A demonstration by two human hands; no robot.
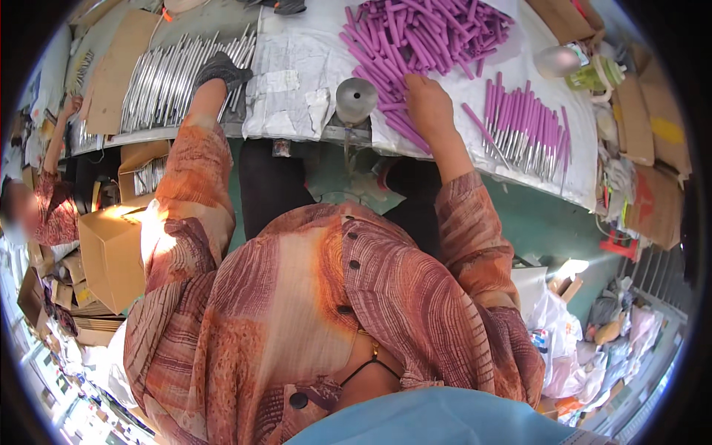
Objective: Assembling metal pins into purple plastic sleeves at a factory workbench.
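Open brown cardboard box at left, below bench; flattened brown cartons at right edge

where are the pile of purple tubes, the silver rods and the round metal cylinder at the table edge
pile of purple tubes [423,33], head view, middle of the heap
silver rods [159,78], head view, mid-length of the row
round metal cylinder [356,99], head view, its flat top

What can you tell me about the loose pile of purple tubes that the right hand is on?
The pile of purple tubes lies on the white sheet covering the table, at its far middle. The tubes are slim, straight, matte lilac sticks, plastic by the look, all alike, heaped crisscross with no order. The right hand rests on the pile's near edge, fingers among the tubes. A separate row of purple tubes with metal ends lies apart to the right.
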